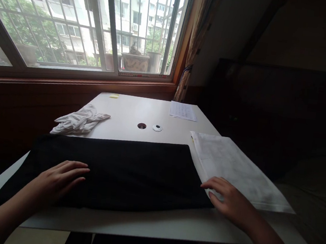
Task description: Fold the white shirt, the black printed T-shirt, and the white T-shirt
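A folded black cloth lies across the near half of a white table. My left hand rests flat on the cloth's left part, fingers stretched out and pointing right. My right hand lies at the cloth's right end, fingers spread, touching the edge of a folded white cloth that sits on the table's right side. Neither hand holds anything.
A crumpled pair of white gloves lies at the left rear. A cable hole and its white cap sit mid-table. A printed sheet and a yellow sticky note lie near the window. Dark furniture stands to the right.
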The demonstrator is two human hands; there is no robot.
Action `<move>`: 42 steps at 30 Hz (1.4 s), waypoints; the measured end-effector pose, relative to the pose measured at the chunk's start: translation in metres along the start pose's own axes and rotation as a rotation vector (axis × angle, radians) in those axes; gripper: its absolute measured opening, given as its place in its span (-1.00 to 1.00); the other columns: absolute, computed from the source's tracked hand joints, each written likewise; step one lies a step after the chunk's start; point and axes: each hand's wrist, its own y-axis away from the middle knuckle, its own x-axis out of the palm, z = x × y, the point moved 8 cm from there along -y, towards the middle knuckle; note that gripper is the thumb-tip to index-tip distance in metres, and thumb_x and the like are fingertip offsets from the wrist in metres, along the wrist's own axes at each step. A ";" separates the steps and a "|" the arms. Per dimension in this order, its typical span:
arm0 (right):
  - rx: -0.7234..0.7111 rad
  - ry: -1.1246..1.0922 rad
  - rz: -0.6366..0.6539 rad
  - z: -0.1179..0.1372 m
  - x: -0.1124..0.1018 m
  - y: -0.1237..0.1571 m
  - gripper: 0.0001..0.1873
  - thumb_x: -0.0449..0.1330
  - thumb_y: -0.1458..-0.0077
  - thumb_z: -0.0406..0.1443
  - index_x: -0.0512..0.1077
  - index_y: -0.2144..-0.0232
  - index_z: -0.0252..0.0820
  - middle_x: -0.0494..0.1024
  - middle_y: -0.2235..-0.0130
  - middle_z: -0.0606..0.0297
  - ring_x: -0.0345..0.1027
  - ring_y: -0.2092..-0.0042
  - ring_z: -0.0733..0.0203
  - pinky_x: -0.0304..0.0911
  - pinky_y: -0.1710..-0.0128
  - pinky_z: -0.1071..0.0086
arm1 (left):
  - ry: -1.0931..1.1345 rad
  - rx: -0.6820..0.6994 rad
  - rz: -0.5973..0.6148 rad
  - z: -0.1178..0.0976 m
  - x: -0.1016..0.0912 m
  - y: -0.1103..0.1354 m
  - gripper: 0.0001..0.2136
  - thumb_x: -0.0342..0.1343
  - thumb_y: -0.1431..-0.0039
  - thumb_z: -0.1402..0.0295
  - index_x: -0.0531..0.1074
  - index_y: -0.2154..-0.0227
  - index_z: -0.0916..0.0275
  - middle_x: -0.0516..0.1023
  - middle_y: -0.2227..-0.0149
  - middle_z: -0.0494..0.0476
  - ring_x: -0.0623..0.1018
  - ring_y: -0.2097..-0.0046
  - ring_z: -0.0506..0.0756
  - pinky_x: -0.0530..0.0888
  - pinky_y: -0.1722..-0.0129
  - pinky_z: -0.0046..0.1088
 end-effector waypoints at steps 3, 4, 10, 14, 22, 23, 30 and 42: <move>0.020 -0.027 -0.062 0.008 -0.009 -0.030 -0.72 0.09 -0.30 -0.18 0.57 0.08 -0.01 0.62 0.03 0.20 0.54 0.02 -0.01 0.51 0.06 0.12 | -0.078 -0.104 0.002 0.045 0.006 -0.019 -0.51 -0.02 -0.39 -0.06 0.41 -0.26 -0.02 0.46 -0.28 0.17 0.51 -0.22 0.28 0.50 -0.19 -0.16; 0.040 -0.035 -0.082 0.011 -0.009 -0.041 -0.68 0.06 -0.33 -0.15 0.57 0.06 -0.03 0.62 0.02 0.18 0.54 0.02 -0.02 0.50 0.05 0.10 | -0.103 -0.129 0.012 0.057 0.012 -0.025 -0.45 -0.06 -0.39 -0.10 0.36 -0.29 0.02 0.40 -0.32 0.19 0.44 -0.29 0.32 0.44 -0.24 -0.07; -0.020 -0.089 -0.003 0.050 0.039 -0.115 -0.43 -0.02 -0.39 -0.01 0.35 -0.29 -0.11 0.33 -0.35 0.16 0.21 -0.35 -0.02 0.14 -0.35 0.08 | -0.118 -0.120 0.182 0.062 0.070 -0.070 -0.36 -0.17 -0.42 -0.11 0.16 -0.40 0.13 0.14 -0.44 0.25 0.12 -0.45 0.35 0.19 -0.37 0.10; -0.095 -0.017 0.165 0.070 0.091 -0.150 -0.20 -0.12 -0.39 0.13 0.07 -0.45 -0.23 0.00 -0.49 0.14 -0.23 -0.50 0.00 -0.21 -0.46 0.09 | -0.123 -0.173 0.317 0.051 0.097 -0.093 -0.36 -0.22 -0.45 -0.09 0.03 -0.44 0.12 0.00 -0.48 0.21 -0.01 -0.48 0.32 0.08 -0.39 0.14; 0.166 0.147 0.124 0.005 0.106 -0.170 -0.09 -0.29 -0.37 0.19 -0.06 -0.48 -0.31 -0.19 -0.51 0.09 -0.36 -0.51 -0.02 -0.36 -0.46 0.07 | -0.137 -0.295 0.335 0.119 0.090 -0.093 -0.32 -0.25 -0.44 -0.09 -0.08 -0.47 0.17 -0.09 -0.49 0.21 -0.06 -0.49 0.30 0.00 -0.41 0.12; 0.180 0.149 0.120 0.000 0.105 -0.171 -0.09 -0.29 -0.38 0.19 -0.06 -0.48 -0.32 -0.19 -0.51 0.09 -0.36 -0.51 -0.02 -0.35 -0.46 0.08 | -0.134 -0.307 0.334 0.129 0.088 -0.091 -0.31 -0.26 -0.43 -0.10 -0.07 -0.46 0.18 -0.08 -0.49 0.22 -0.05 -0.49 0.31 0.01 -0.40 0.12; 0.169 0.145 0.100 -0.010 0.109 -0.174 -0.11 -0.28 -0.37 0.19 -0.06 -0.48 -0.27 -0.17 -0.51 0.10 -0.35 -0.51 -0.04 -0.34 -0.46 0.08 | -0.128 -0.302 0.265 0.163 0.081 -0.082 -0.27 -0.27 -0.39 -0.17 0.09 -0.43 0.20 0.02 -0.47 0.22 0.03 -0.47 0.33 0.08 -0.41 0.04; 0.147 0.246 0.071 -0.001 0.101 -0.151 -0.18 -0.21 -0.40 0.12 0.00 -0.47 -0.29 -0.14 -0.51 0.13 -0.31 -0.50 -0.06 -0.26 -0.46 0.02 | -0.061 0.009 0.173 0.068 0.055 -0.053 -0.48 -0.07 -0.43 -0.02 0.18 -0.38 -0.07 0.13 -0.46 0.09 0.16 -0.44 0.27 0.08 -0.42 0.08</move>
